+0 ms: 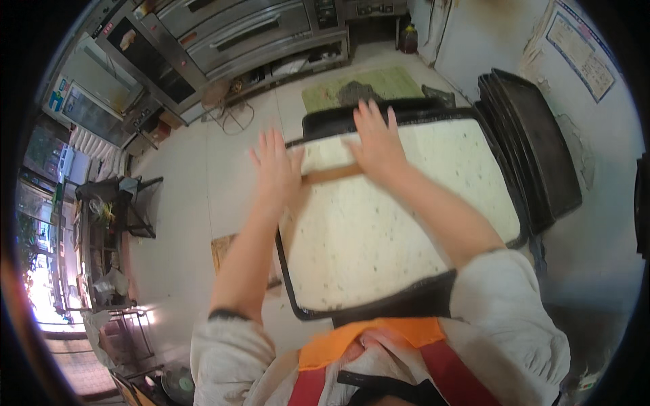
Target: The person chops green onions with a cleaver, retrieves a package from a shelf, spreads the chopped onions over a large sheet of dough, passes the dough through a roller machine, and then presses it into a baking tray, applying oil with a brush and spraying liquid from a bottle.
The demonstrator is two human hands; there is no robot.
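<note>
A pale sheet of dough [386, 237] with green flecks fills a black baking tray [289, 284] in front of me. Across its left far part lies a wooden rolling pin [333, 174]. Over the pin's left end is my left hand [275, 166], palm down with its fingers stretched out. My right hand [379, 145] rests at the other end, its fingers spread flat toward the far rim. Both palms hide the ends of the pin, and neither hand wraps round it. The hands are slightly blurred.
Stacked black trays [531, 145] lean by the wall on the right. A green mat [399, 81] lies on the floor beyond the tray. Steel ovens [247, 34] stand at the back, and a dark stool [112, 189] is at the left.
</note>
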